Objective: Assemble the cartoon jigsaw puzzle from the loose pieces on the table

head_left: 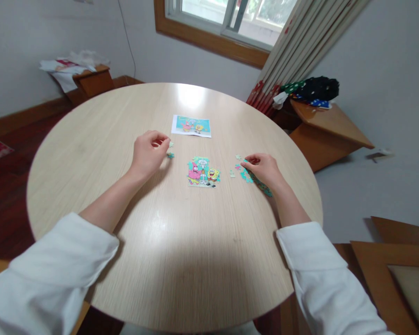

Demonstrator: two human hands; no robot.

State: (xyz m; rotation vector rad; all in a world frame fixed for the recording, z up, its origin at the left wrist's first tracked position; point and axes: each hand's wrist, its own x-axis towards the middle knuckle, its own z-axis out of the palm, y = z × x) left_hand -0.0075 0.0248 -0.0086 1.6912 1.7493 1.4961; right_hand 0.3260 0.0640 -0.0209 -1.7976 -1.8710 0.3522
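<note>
A partly joined jigsaw puzzle [203, 172] with cartoon figures lies flat in the middle of the table, between both hands. To its upper left, my left hand [149, 151] is closed in a pinch, with a pale green puzzle piece [171, 144] at its fingertips. Just below these fingertips lies a teal puzzle piece [170, 155]. My right hand [263, 168] bends over a pile of loose puzzle pieces [246, 175], thumb and forefinger drawn together; whatever is between them is too small to make out. Part of the pile is hidden under that hand.
A paper picture [194, 126] of the same figures lies beyond the puzzle on the round wooden table [181, 260]. Small stands with cloths [314, 90] and papers [68, 65] are past the table's edge, near a curtain [300, 42] and window.
</note>
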